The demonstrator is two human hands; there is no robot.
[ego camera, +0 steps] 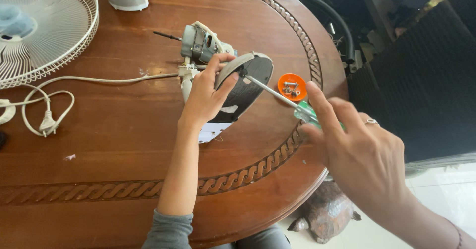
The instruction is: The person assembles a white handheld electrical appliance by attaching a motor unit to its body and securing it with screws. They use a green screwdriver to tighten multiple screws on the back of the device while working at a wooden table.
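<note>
The left hand (206, 97) is gripping the dark oval cover (245, 85) of the fan motor assembly (201, 43), thumb over its upper rim and fingers curled behind, tilting it on edge above the wooden table (114, 145). The right hand (359, 152) is closing around the green handle of a screwdriver (277, 96), index finger stretched along it, so this hand is clenched on the tool and the other is grasping the cover. The screwdriver's long axis is running from lower right to upper left, and its tip is meeting the cover near the upper rim, just beside the left thumb; whether the tip is seated in a screw head is hard to tell, since that spot is small and shadowed. The cover is lying up and left of the right hand, with the left hand plainly nearer to it. Just behind the shaft, an orange dish (292, 86) is holding a few loose screws. A white cord (99, 79) is trailing leftward from the motor towards the fan grille (59, 35).
</note>
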